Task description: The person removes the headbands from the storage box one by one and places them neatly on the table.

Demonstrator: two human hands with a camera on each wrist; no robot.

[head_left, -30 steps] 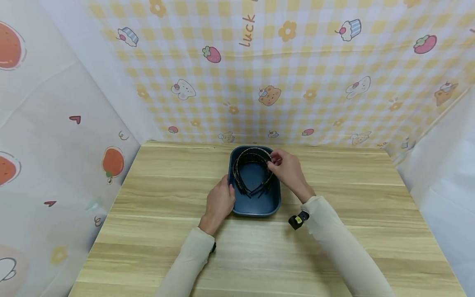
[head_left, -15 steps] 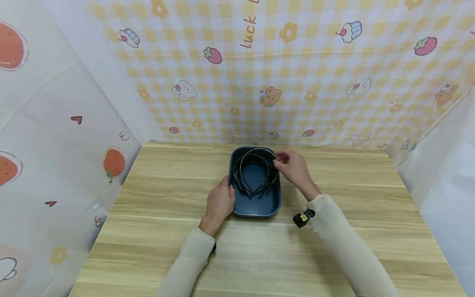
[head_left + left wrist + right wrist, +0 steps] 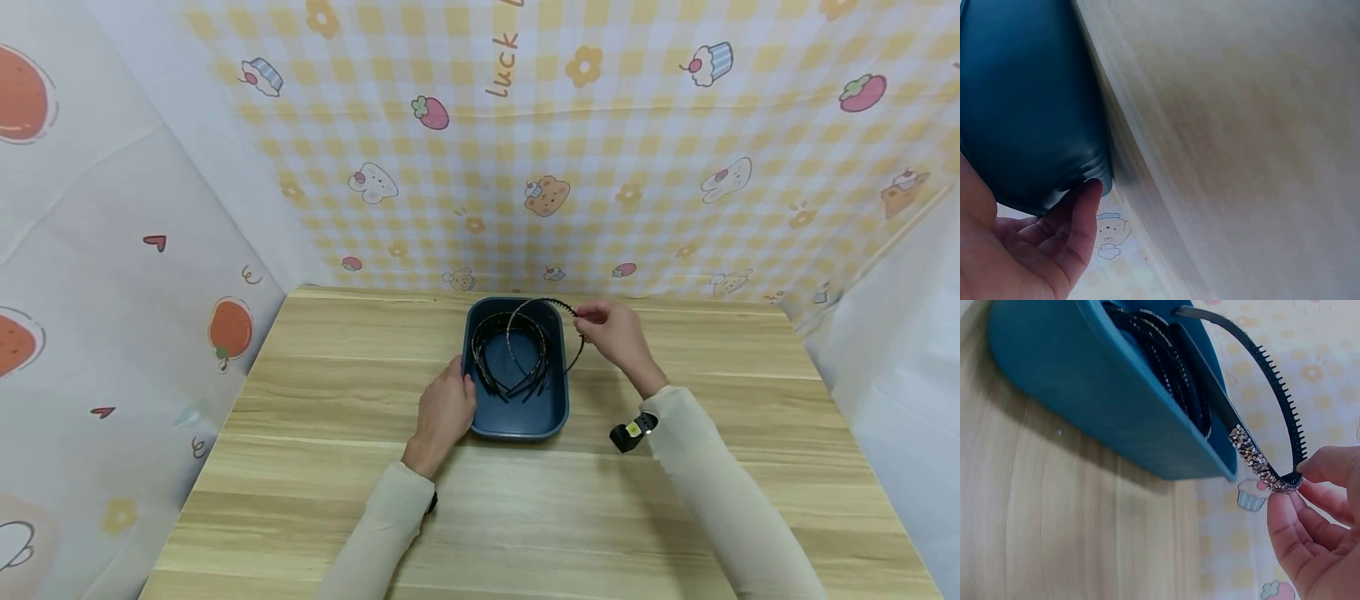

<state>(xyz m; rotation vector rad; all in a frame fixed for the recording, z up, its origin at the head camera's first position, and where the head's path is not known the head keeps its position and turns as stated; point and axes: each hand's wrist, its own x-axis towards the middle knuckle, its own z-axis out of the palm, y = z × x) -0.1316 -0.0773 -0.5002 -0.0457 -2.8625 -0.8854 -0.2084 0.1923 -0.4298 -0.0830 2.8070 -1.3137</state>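
Over the last second, one black headband has shifted rightward, away from the other headbands, pinched between the thumb and fingers of my right hand. I see it raised, partly above the blue box and partly past its right rim, glittery outside and toothed inside. My left hand grips the box's left side. Box and remaining headbands rest on a wooden table.

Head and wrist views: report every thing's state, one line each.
Blue plastic bin: upright, uncovered.
Left hand: holds the bin's side.
Right hand: pinches the glittery toothed headband.
Glittery toothed headband: held up, partly outside the bin.
Other headbands: bunched inside the bin.
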